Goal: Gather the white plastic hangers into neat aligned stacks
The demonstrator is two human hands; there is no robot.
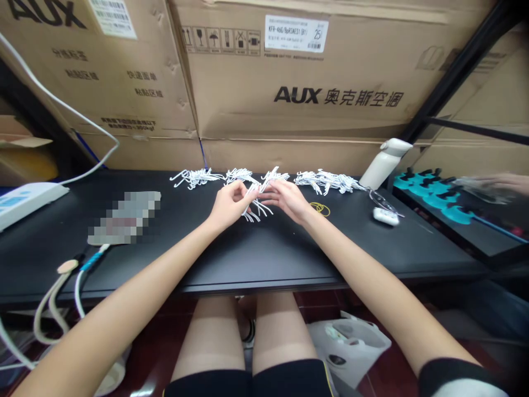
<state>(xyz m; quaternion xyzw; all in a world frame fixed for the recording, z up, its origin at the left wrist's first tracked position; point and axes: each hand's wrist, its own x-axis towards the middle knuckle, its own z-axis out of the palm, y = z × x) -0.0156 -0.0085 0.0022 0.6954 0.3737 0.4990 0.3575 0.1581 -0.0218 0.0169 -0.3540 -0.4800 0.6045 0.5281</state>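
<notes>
Over the middle of the black table, my left hand (230, 207) is closed, thumb and fingers pinching a bunch of thin white hooked pieces (253, 213) whose ends fan out downward. My right hand (288, 200) meets it from the other side, its fingertips closed on the same bunch; what lies between them is partly hidden. Behind the hands, more white hooked pieces lie in piles along the back: a left pile (197, 177), a pile (238, 175) behind my left hand, and a wide right pile (327, 181). Yellow rubber bands (320, 209) lie just right of my right hand.
Large cardboard boxes (330, 71) stand behind the table (264, 259). At right are a white bottle (385, 164), glasses (382, 202), a white earbud case (386, 216) and another person's hand (502, 182). A blurred-out phone (126, 218) and a power strip (31, 201) lie left.
</notes>
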